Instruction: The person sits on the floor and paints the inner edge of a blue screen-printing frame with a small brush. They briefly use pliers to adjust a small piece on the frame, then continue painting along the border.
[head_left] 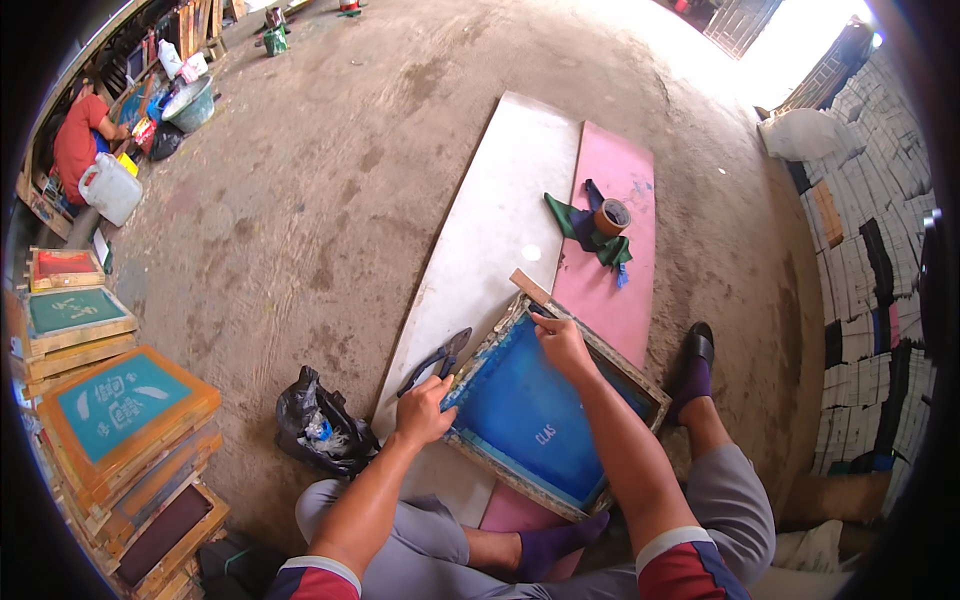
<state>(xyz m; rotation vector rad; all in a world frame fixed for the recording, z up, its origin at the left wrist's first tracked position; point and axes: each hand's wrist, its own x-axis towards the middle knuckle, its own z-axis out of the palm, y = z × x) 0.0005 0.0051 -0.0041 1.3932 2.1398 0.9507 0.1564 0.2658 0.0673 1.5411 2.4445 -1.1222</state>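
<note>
A silk-screen frame [515,400] with blue mesh and a worn, stained wooden border lies tilted across the boards between my legs. My left hand [425,411] is closed around its left edge. At the far corner, my right hand [563,345] has its fingers pressed together over the inside of the border; what they hold, if anything, is too small to make out. A short wooden strip [530,286] sticks out past that corner. Just beyond my left hand lie dark-handled pliers [440,358] on the white board.
White [480,220] and pink [625,180] boards lie on the floor. A tape roll [612,217] rests on green cloth [575,225]. Left are a black plastic bag [325,425], stacked screens [125,405] and a person [80,145]; right, tall stacked bundles [870,300].
</note>
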